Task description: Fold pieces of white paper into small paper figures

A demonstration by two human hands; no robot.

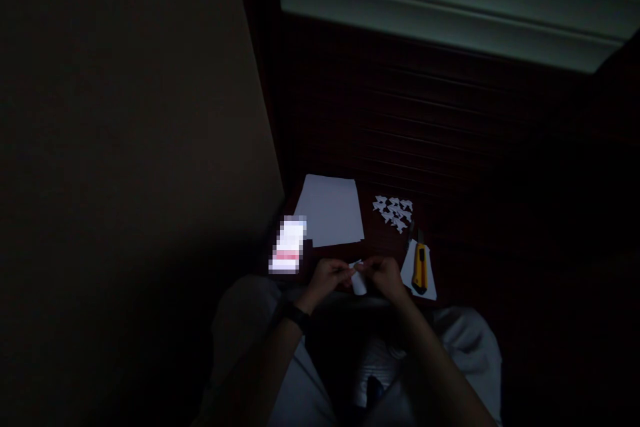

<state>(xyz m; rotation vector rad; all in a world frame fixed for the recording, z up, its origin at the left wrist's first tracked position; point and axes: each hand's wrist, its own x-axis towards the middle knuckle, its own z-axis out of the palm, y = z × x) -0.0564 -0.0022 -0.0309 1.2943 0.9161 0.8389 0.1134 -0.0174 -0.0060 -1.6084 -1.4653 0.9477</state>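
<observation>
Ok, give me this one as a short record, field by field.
left hand: pinching a small white paper
right hand: pinching the same paper
right of hands: yellow cutter, lying on a white slip
beyond hands: large white sheet, maybe a stack; cluster of small white pieces to its right
left of hands: lit screen, pixelated
light: dim

1 smartphone [287,245] glows at the near left, a plain wall [135,113] rises farther left, and what seems a pale slatted blind [450,10] spans the far right.
</observation>
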